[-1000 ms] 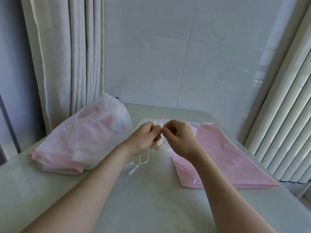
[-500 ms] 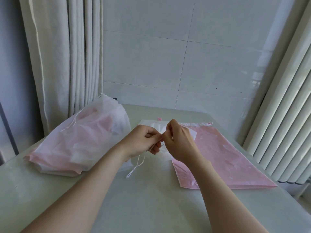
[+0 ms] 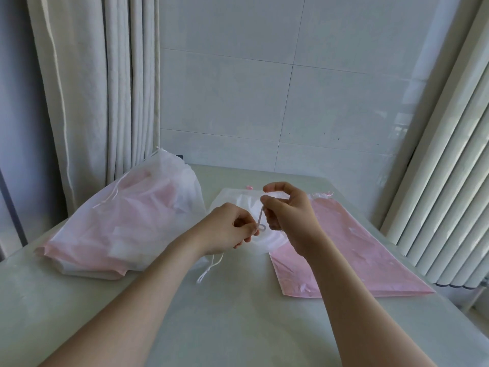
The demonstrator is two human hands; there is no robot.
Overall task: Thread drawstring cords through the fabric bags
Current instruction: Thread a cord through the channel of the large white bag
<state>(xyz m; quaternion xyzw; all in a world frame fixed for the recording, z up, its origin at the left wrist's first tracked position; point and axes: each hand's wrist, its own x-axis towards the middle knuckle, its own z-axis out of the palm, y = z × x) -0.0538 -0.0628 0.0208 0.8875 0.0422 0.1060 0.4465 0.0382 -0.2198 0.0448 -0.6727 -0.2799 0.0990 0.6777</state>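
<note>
Cord [image 3: 260, 220] (thin, looped), sheer white bag [image 3: 232, 203]

A thin white cord [image 3: 260, 221] slants across the centre of the frame, pinched between the left hand [image 3: 227, 231] and the right hand [image 3: 288, 215], with a small loop at its lower end. Behind it a white bag [image 3: 238, 205] lies flat. A pink bag [image 3: 349, 250] lies flat at right, partly under the white one. At left sits a stuffed bag [image 3: 127, 223], translucent white, with pink showing through.
</note>
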